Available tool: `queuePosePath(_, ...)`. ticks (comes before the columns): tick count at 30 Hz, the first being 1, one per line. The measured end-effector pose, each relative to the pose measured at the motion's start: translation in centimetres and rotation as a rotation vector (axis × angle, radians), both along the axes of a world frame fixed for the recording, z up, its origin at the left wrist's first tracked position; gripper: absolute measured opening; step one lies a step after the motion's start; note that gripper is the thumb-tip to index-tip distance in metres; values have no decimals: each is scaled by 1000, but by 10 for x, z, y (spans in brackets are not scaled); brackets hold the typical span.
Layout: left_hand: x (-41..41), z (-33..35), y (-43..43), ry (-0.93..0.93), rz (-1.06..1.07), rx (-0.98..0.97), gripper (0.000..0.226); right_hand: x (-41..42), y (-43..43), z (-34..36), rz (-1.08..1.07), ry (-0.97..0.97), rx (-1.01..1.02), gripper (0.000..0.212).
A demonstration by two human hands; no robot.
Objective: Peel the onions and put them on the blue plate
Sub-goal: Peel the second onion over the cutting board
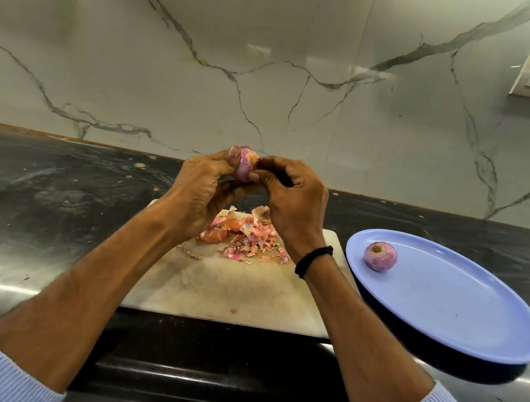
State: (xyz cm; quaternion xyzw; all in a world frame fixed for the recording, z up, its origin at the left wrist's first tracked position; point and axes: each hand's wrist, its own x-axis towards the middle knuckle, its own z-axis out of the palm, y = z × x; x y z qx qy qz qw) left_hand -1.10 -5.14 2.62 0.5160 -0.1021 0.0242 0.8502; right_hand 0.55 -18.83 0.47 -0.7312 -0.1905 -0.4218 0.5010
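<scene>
The left hand (199,191) grips the onion (245,165) with curled fingers and thumb, above the cutting board (242,297). The right hand (291,201) meets the onion's right side, and its fingertips, closed narrow, seem to pinch the skin there. Peels (244,237) lie on the board below. The blue plate (447,307), carrying one peeled onion (380,256), lies to the right, nearer the right hand.

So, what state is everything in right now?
Small purple onion in hand, mostly bare, held up.
Left hand grip, curled round that onion.
Right hand grip, pinching at its skin.
Second purple onion, peeled, lying on the plate.
Round blue plastic plate, holding one onion.
Pink onion skins, heaped on the white cutting board.
</scene>
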Motion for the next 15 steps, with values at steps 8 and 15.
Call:
queuePosePath(8, 2, -1, -2, -36, 20, -16, 32, -1, -1, 3, 119, 148, 201, 14)
queuePosePath(15, 5, -4, -4, -41, 23, -72, 31, 2, 0, 4, 110, 217, 241, 18)
